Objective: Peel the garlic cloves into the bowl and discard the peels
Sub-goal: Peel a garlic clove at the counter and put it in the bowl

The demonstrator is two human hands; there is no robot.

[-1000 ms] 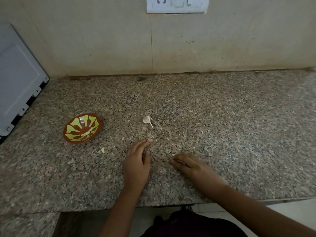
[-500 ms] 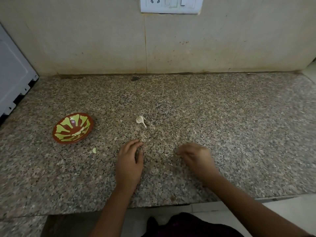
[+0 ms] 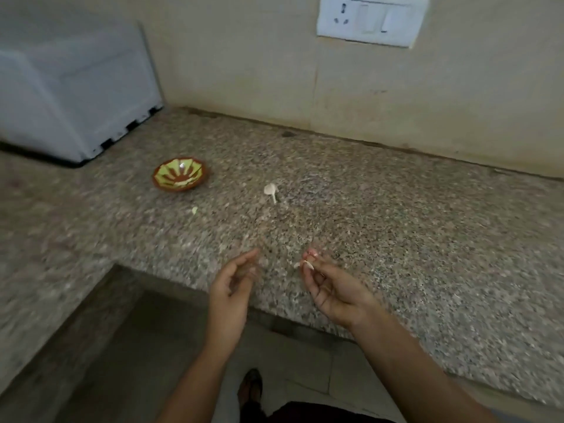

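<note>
Risks, from the largest thing down. The granite desk [image 3: 396,224] is speckled, so a thin peel dropped on it would be hard to find again. Both hands are raised near its front edge, and anything that slips there could fall past the edge to the floor. The left hand [image 3: 233,288] is empty, with its fingers loosely curled. The right hand [image 3: 335,291] pinches a pale scrap [image 3: 306,264] at its fingertips. The blur hides whether this is a peel or a clove. It is a light pinch on something papery and probably sticky, so the scrap may cling to a finger or flutter off when let go. The bowl [image 3: 183,188] sits well apart, back and to the left. A clove carried that far could drop short, or a peel could land in the bowl by mistake. The garlic piece [image 3: 270,189] lies loose on the desk between the bowl and the hands, and a passing sleeve or wrist could knock it.

Counts:
- one desk
- one white appliance [image 3: 76,96], back left
- one switch plate [image 3: 370,21] on the wall
- two hands
- one bowl
- one garlic piece on the desk
- one pinched scrap
- one small pale fleck [image 3: 194,210] just in front of the bowl

I cannot tell what the bowl holds.
</note>
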